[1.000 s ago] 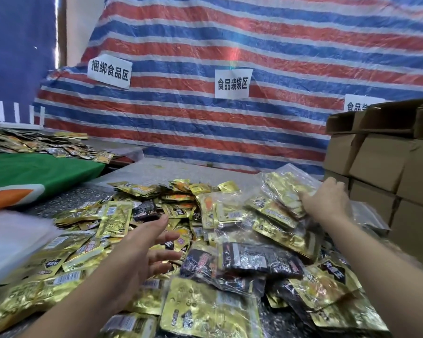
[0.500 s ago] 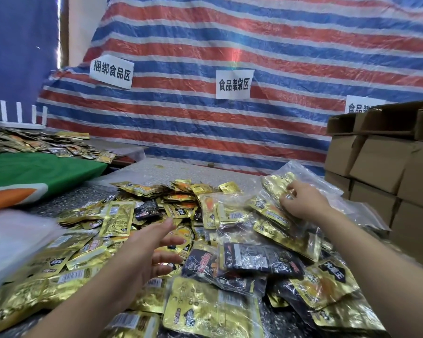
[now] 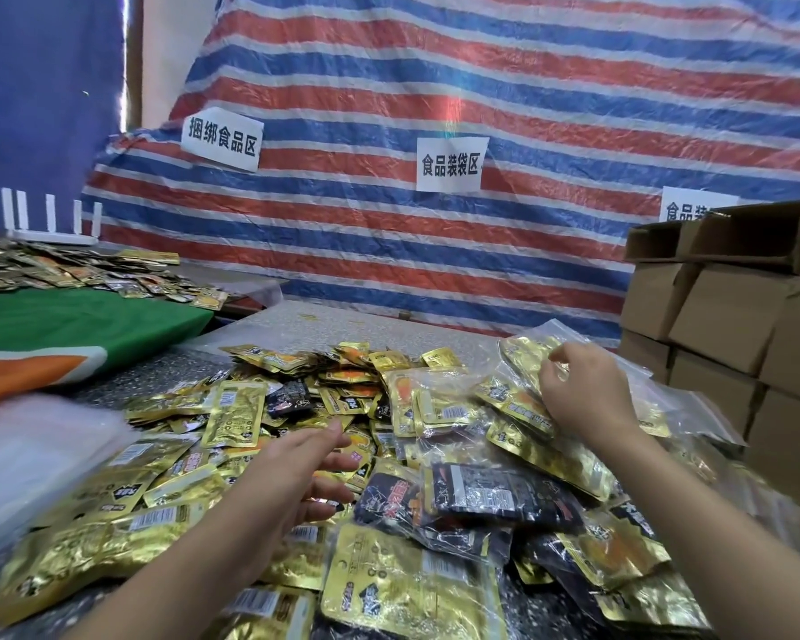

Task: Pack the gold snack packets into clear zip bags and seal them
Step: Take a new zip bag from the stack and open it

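Right hand (image 3: 583, 390) pinches a filled bag (image 3: 527, 362), far right. Left hand (image 3: 306, 473) hovers, fingers spread, over loose packets (image 3: 236, 408). Risk: slick bag slips; contents spill.

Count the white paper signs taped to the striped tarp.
3: left sign, middle sign, and right sign, partly hidden behind the cardboard boxes. More may lie out of view.
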Tool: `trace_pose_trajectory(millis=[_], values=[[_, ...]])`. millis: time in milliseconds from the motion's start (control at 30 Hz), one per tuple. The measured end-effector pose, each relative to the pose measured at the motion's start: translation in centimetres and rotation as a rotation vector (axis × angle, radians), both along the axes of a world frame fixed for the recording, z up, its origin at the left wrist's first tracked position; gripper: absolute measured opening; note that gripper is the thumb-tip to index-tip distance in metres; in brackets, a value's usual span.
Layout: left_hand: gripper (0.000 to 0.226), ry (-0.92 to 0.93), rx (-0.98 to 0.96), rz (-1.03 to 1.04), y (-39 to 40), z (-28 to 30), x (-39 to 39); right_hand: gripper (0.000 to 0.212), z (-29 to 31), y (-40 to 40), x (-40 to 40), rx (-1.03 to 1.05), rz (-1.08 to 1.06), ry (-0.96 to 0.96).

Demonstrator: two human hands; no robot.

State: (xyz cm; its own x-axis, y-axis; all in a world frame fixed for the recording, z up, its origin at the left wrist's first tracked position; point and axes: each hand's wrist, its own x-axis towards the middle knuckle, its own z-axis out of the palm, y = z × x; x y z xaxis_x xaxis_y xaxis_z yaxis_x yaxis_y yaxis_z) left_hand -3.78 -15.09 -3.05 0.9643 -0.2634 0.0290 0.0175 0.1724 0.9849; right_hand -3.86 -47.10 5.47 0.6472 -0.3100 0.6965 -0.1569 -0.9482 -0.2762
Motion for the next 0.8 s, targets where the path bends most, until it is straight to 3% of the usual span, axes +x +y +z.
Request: trace_pose_trajectory(millis=[133, 267, 433, 533, 667, 800], values=[[0.034, -0.019, 0.021, 0.035, 0.0, -0.1, 0.0, 0.016, -1.1, 4.4, -2.0, 0.112, 0.215, -0.141], [0.029, -0.025, 0.041, 0.086, 0.1, 0.1, -0.1, 0.023, -3.7, 8.9, -3.4, 0.357, 0.405, -0.056], [0.024, -0.047, 0.076, 0.139, 0.6, 0.3, -0.3, 0.037, -6.7, 12.7, -5.0, 0.468, 0.49, -0.023], [0.031, -0.135, 0.174, 0.225, 0.8, 0.4, -0.4, 0.043, -8.2, 14.0, -5.8, 0.435, 0.53, -0.035], [0.06, -0.232, 0.29, 0.335, 1.4, 1.2, -0.7, 0.038, -9.4, 14.3, -6.4, 0.377, 0.566, -0.04], [0.042, -0.344, 0.381, 0.478, 3.7, 3.2, 0.7, 0.035, -9.6, 14.7, -7.1, 0.259, 0.61, -0.099]])
